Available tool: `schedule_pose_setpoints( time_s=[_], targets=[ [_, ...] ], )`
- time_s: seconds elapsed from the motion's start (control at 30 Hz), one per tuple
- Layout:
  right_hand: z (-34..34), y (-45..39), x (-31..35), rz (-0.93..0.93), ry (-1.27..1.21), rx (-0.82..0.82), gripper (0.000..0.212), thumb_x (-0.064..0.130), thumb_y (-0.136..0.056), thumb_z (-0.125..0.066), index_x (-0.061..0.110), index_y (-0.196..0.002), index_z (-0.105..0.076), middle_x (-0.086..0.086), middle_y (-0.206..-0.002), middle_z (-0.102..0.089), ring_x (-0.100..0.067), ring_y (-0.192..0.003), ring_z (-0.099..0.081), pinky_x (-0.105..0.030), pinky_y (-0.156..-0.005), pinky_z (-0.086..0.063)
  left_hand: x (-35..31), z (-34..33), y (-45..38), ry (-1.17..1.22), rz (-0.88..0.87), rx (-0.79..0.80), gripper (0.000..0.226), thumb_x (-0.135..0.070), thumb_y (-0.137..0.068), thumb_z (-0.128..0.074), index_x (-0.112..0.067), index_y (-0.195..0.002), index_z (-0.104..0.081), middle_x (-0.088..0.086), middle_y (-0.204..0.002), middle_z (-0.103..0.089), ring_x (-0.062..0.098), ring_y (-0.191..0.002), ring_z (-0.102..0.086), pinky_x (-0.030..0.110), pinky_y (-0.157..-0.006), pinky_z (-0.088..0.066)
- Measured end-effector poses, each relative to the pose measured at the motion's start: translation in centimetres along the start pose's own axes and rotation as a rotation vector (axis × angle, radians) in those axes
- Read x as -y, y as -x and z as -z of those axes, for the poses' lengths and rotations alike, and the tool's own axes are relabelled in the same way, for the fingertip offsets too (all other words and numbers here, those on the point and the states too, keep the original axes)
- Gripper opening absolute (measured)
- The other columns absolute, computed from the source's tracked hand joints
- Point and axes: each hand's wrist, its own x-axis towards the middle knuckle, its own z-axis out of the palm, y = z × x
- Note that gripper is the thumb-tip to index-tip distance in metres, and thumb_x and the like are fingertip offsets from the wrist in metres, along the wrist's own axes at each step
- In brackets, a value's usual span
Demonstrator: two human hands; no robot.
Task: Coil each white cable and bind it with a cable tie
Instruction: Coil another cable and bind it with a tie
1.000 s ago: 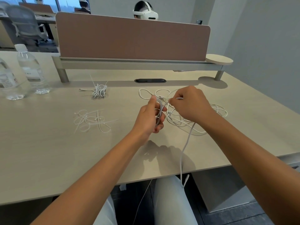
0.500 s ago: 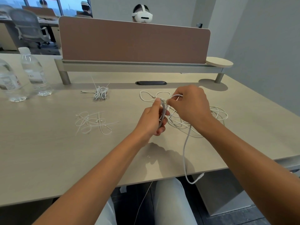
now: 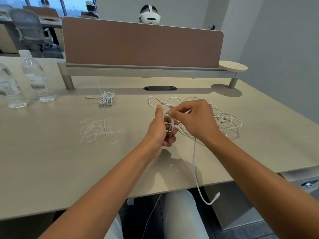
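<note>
Above the table [image 3: 51,169] centre, the left hand [image 3: 159,130] grips a half-wound white cable [image 3: 170,124]; the right hand [image 3: 193,120] pinches its top loop, and the free end dangles past the near edge. Loose cables [image 3: 224,118] lie at 2 o'clock, cable ties [image 3: 98,130] at 9 o'clock, a bound coil [image 3: 107,99] at 11 o'clock.

Cable ties [image 3: 99,131] lie left of the loose cables [image 3: 222,118]; bottles [image 3: 37,78] far left.

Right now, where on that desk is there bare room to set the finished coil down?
Bare desk lies near the front edge, left of the left hand, below the loose cable ties. Crowded: the tangled white cables behind the right hand, and the water bottles far left.
</note>
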Motion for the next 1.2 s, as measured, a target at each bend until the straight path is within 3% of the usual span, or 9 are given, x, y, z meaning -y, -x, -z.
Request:
schedule_pose_setpoints(
  time_s=[0.13, 0.27, 0.4, 0.63, 0.8, 0.87, 1.0, 1.1, 1.2],
  targets=[
    [-0.2, -0.1, 0.0, 0.041, -0.029, 0.047, 0.006, 0.024, -0.09, -0.077, 0.024, -0.09, -0.084, 0.013, -0.08, -0.075, -0.006, -0.074, -0.068, -0.024, -0.072, -0.051, -0.1, -0.2, -0.1, 0.028, 0.002, 0.001, 0.069, -0.068, -0.105, -0.019, -0.015, -0.085, -0.059, 0.008, -0.067, -0.052, 0.019, -0.049, -0.042, 0.024, -0.048, -0.021],
    [-0.2, 0.6, -0.1, 0.091, -0.012, 0.141, 0.017, 0.017, -0.098, -0.07, 0.02, -0.111, -0.08, 0.012, -0.091, -0.072, 0.0, -0.067, -0.065, -0.007, -0.065, -0.044, -0.1, 0.2, -0.6, 0.058, 0.009, -0.021, 0.068, -0.069, -0.104, -0.021, -0.013, -0.092, -0.058, 0.006, -0.064, -0.052, 0.018, -0.046, -0.042, 0.024, -0.047, -0.021],
    [-0.3, 1.0, -0.5, 0.045, -0.099, 0.104, 0.008, 0.013, -0.092, -0.078, 0.014, -0.098, -0.082, 0.015, -0.067, -0.07, 0.0, -0.052, -0.062, -0.006, -0.057, -0.041, 0.0, -0.1, -0.5, 0.074, 0.007, -0.018, 0.065, -0.067, -0.105, -0.023, -0.015, -0.092, -0.059, 0.006, -0.063, -0.05, 0.018, -0.047, -0.043, 0.023, -0.046, -0.022],
    [0.0, 1.0, -0.2, 0.103, -0.012, 0.233, 0.023, 0.013, -0.1, -0.064, 0.023, -0.114, -0.081, 0.019, -0.081, -0.068, -0.003, -0.075, -0.066, -0.007, -0.068, -0.043, -0.1, -0.3, -0.8, 0.083, -0.044, -0.009, 0.059, -0.06, -0.108, -0.027, -0.019, -0.089, -0.064, 0.003, -0.061, -0.05, 0.019, -0.046, -0.042, 0.024, -0.048, -0.024],
    [0.3, 0.9, -0.3, 0.058, -0.04, 0.272, 0.024, 0.008, -0.097, -0.066, 0.022, -0.108, -0.081, 0.012, -0.079, -0.072, -0.004, -0.072, -0.068, -0.013, -0.07, -0.047, 0.1, -0.1, -1.1, 0.072, -0.036, 0.005, 0.06, -0.064, -0.106, -0.031, -0.014, -0.101, -0.065, 0.004, -0.067, -0.052, 0.019, -0.047, -0.044, 0.024, -0.047, -0.026],
    [0.3, 1.0, -0.4, 0.009, -0.158, 0.226, 0.012, 0.005, -0.09, -0.074, 0.014, -0.098, -0.075, 0.004, -0.077, -0.075, -0.015, -0.07, -0.072, -0.029, -0.071, -0.056, 0.2, -0.1, -1.3, 0.081, -0.032, 0.027, 0.061, -0.065, -0.104, -0.034, -0.013, -0.099, -0.064, 0.005, -0.07, -0.052, 0.02, -0.047, -0.044, 0.024, -0.046, -0.026],
    [0.4, 1.0, -0.4, -0.008, -0.197, 0.186, 0.026, 0.008, -0.084, -0.078, 0.011, -0.089, -0.053, -0.005, -0.08, -0.077, -0.034, -0.077, -0.072, -0.049, -0.078, -0.06, 0.0, -0.1, -1.4, 0.042, -0.034, 0.023, 0.036, -0.049, -0.106, -0.045, -0.016, -0.092, -0.05, 0.008, -0.076, -0.051, 0.021, -0.047, -0.043, 0.024, -0.045, -0.027],
    [0.6, 1.1, -0.2, -0.026, -0.173, 0.197, 0.027, 0.012, -0.082, -0.082, 0.01, -0.089, -0.056, -0.005, -0.076, -0.075, -0.029, -0.068, -0.071, -0.043, -0.07, -0.06, -0.2, -0.3, -1.4, 0.034, -0.058, 0.012, 0.023, -0.034, -0.104, -0.043, -0.016, -0.091, -0.049, 0.012, -0.073, -0.049, 0.023, -0.051, -0.042, 0.026, -0.049, -0.026],
    [0.5, 1.9, 0.3, -0.072, -0.196, 0.213, 0.017, 0.017, -0.089, -0.078, 0.009, -0.091, -0.064, -0.004, -0.072, -0.074, -0.016, -0.054, -0.063, -0.028, -0.056, -0.05, -0.6, 0.1, -1.9, 0.086, -0.107, -0.049, 0.034, -0.033, -0.104, -0.039, -0.009, -0.087, -0.056, 0.012, -0.064, -0.055, 0.023, -0.048, -0.043, 0.026, -0.049, -0.031]
  ],
)
